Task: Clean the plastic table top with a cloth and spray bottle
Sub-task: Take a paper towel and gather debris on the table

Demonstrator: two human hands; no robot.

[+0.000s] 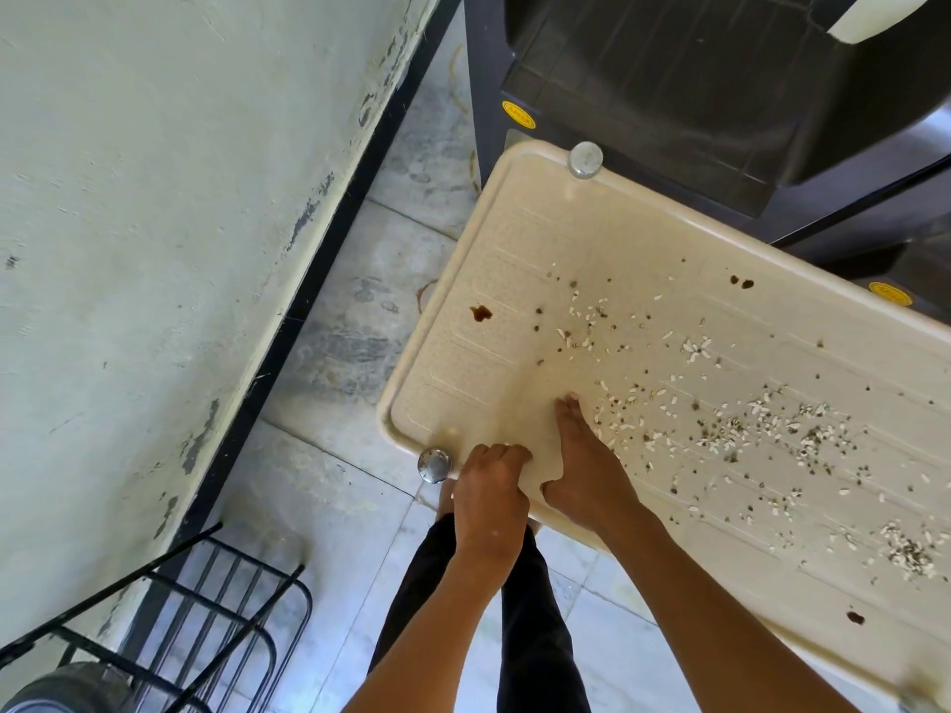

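At the near left corner of the table top: both hands, one cloth.

Item 1, table top. Cream plastic, ribbed, with a raised rim. Its long axis runs from this corner away to the right and down the frame; the short end faces the wall. A metal cap marks the corner just beside the hands.

Item 2, cloth. Pale, close to the table's own colour, so its outline is hard to trace. It lies on the surface between and under the hands, reaching from the near rim inward toward the table's middle.

Item 3, left hand. Fingers curled at the rim, apparently bunching the cloth's near edge. Judged purpose: to anchor the cloth so it does not slide.

Item 4, right hand. Fingers straight, palm down, pressing the cloth flat, fingertips pointing toward the far edge. Judged purpose: to spread it and load it for a wipe.

Item 5, soil. Crumbs, white and dark, scattered right of the hands; brown stains nearer the left end. The corner is a sensible start, with the debris lying ahead of the cloth.

Item 6, spray bottle. Not in view.

Surroundings: dark chairs behind the table, a wire rack on the tiled floor.
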